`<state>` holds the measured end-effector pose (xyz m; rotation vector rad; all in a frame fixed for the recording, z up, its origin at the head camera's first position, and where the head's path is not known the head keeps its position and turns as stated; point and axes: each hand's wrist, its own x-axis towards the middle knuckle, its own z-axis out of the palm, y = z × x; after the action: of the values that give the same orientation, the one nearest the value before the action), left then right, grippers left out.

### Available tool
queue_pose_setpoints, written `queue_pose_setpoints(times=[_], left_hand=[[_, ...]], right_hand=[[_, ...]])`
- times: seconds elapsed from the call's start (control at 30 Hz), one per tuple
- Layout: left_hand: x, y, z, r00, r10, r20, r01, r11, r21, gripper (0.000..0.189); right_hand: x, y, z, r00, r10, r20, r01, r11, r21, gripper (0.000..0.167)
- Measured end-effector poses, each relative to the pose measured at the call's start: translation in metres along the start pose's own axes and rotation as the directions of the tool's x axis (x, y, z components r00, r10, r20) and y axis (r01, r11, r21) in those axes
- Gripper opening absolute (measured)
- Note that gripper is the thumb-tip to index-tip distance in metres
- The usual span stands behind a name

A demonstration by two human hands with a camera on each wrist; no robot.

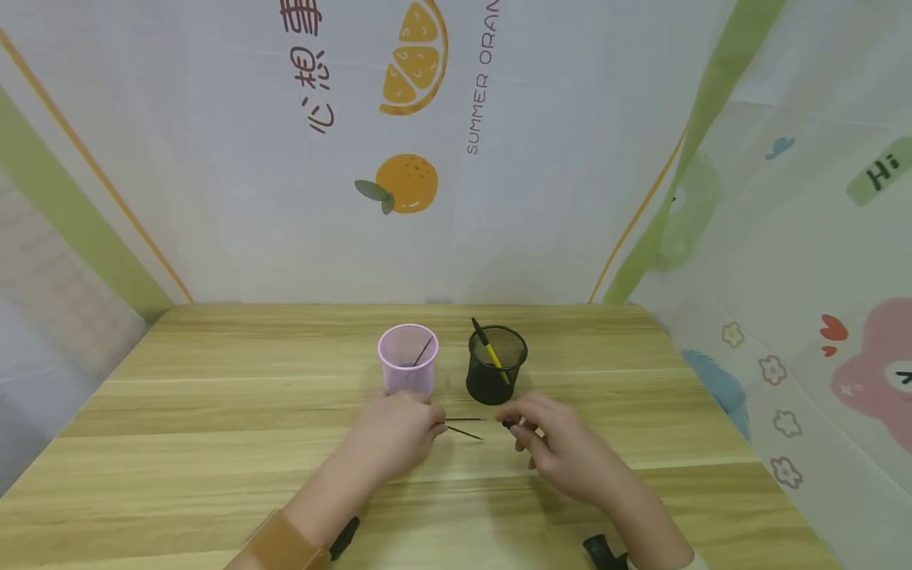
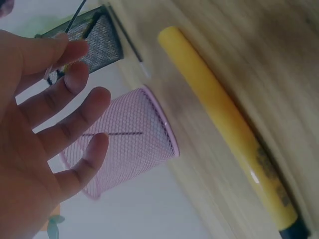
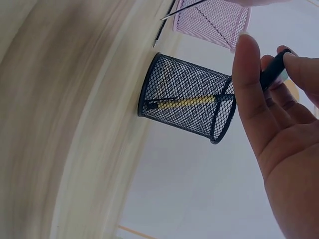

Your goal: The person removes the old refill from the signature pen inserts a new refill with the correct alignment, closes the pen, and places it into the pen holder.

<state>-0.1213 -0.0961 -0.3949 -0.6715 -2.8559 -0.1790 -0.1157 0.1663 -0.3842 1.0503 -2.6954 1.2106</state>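
My left hand (image 1: 399, 431) pinches a thin dark pen refill (image 1: 466, 433) between thumb and forefinger, its pale tip pointing right. In the left wrist view its other fingers are spread and relaxed. A second refill (image 3: 161, 31) lies on the table just behind the held one. With thumb and fingertips, my right hand (image 1: 559, 443) grips a short black pen cap (image 3: 273, 70). Behind the left hand stands a pink mesh cup (image 1: 408, 381) containing a thin dark rod (image 1: 423, 351). Near the right hand is a black mesh cup (image 1: 488, 386) with a yellow-and-black pen (image 1: 491, 351) leaning in it.
A yellow marker (image 2: 214, 114) with a black end lies on the wooden table (image 1: 235, 396) in the left wrist view. Dark objects (image 1: 345, 538) show beside both wrists. A printed white cloth (image 1: 285, 214) hangs behind the table, with another at the right.
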Motion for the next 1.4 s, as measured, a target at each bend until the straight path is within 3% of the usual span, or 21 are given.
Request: queue_pose_setpoints(times=[0.27, 0.77, 1.1, 1.4], left_hand=[[0.008, 0.002, 0.009, 0.999, 0.024, 0.048, -0.029, 0.994, 0.104, 0.014], [0.010, -0.001, 0.018, 0.997, 0.041, 0.059, -0.052, 0.979, 0.199, 0.011], [0.013, 0.000, 0.020, 0.993, 0.101, 0.064, -0.111, 0.978, 0.178, 0.012], [0.019, 0.001, 0.023, 0.983, 0.147, 0.109, -0.167, 0.966, 0.197, 0.007]], right_hand=[[-0.002, 0.003, 0.000, 1.000, 0.005, -0.002, -0.005, 1.000, 0.011, 0.028], [0.000, 0.003, 0.002, 0.999, -0.052, 0.000, 0.052, 0.999, 0.013, 0.031], [0.001, 0.005, 0.004, 0.999, -0.035, 0.020, 0.035, 0.999, 0.015, 0.029], [0.000, 0.005, 0.005, 0.998, -0.055, 0.021, 0.056, 0.998, -0.015, 0.028]])
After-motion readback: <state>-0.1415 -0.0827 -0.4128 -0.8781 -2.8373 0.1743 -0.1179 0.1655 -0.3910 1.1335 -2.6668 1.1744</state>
